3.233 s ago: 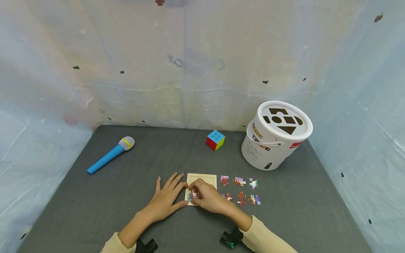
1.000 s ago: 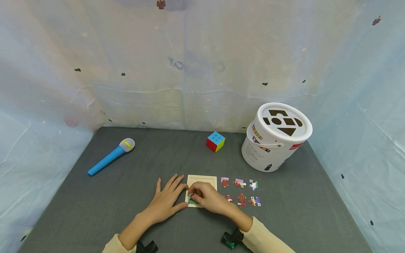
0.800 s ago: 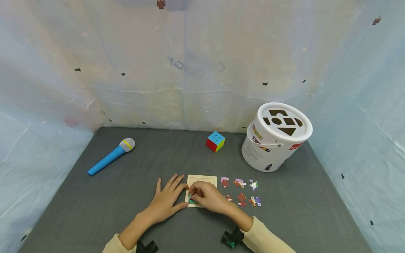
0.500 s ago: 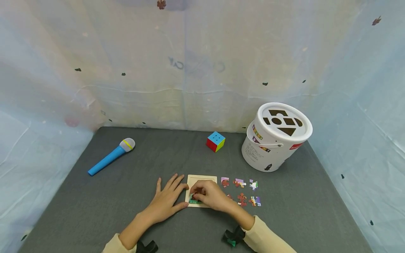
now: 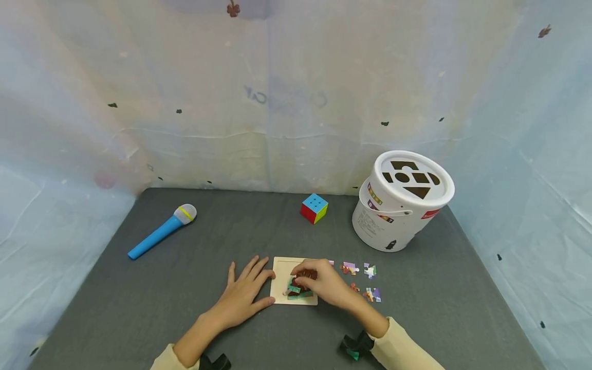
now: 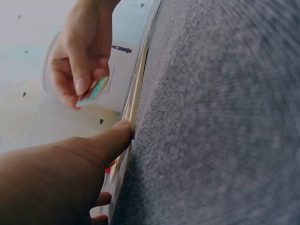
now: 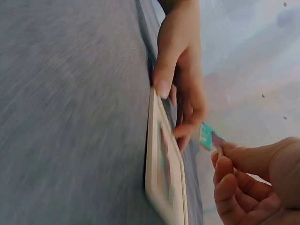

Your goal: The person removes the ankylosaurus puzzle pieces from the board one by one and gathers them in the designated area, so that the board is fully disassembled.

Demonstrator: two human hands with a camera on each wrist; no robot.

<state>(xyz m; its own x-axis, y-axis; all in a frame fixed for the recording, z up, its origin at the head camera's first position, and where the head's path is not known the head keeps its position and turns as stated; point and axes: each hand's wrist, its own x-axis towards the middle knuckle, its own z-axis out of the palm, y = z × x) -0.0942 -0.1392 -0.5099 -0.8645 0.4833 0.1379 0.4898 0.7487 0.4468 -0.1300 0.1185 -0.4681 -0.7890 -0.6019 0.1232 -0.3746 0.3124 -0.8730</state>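
Note:
In the head view my left hand (image 5: 242,293) lies spread on the table, fingers straight, with thumb and index fingertip at the left edge of a small wooden puzzle tray (image 5: 280,272). My right hand (image 5: 326,282) is over the tray's right half and pinches a teal-and-brown jigsaw piece (image 7: 206,137) between thumb and fingers. The left wrist view shows this piece raised off the tray. More teal and brown pieces (image 5: 302,295) lie inside the tray beneath the right hand, which partly hides them. The tray's left part shows bare wood.
Right of the tray are several loose jigsaw pieces (image 5: 370,270), some behind the right hand. Farther back stand a puzzle cube (image 5: 314,208) and a white bucket (image 5: 402,205) with a shape-hole lid. A blue toy microphone (image 5: 162,230) lies at the left.
My right hand has shifted right from the tray's lower left corner and lifted, pinching a piece. The tray's left side is uncovered. My left hand has stayed at the tray's edge.

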